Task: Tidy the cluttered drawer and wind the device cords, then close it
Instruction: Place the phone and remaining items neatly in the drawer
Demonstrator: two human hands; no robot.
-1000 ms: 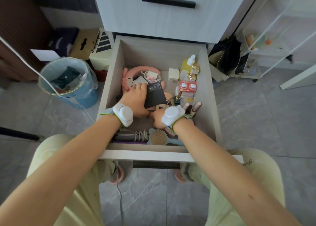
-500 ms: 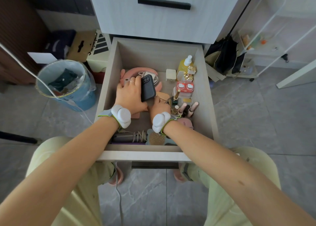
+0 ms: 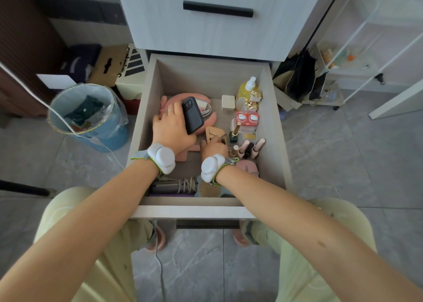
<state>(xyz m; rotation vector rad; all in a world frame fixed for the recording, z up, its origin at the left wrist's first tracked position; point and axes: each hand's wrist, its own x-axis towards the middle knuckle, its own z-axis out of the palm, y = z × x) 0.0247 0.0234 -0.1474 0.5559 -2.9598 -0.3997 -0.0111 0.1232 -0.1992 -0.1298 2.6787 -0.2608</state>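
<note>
The wooden drawer stands pulled open in front of me. My left hand grips a black power bank over a pink device with a coiled white cord at the drawer's back left. My right hand reaches down at the drawer's middle, its fingers curled round a small metal tool beside a tan card; the grip is partly hidden. A hair iron with wound cord and a hairbrush lie along the front.
The drawer's right side holds a yellow bottle, a white charger cube, a red lens case and several lipsticks. A blue lined bin stands left, a bag and a white rack right. A white cable crosses the floor.
My left hand has carried the power bank toward the drawer's back left. My right hand has moved left and forward to the tan card.
</note>
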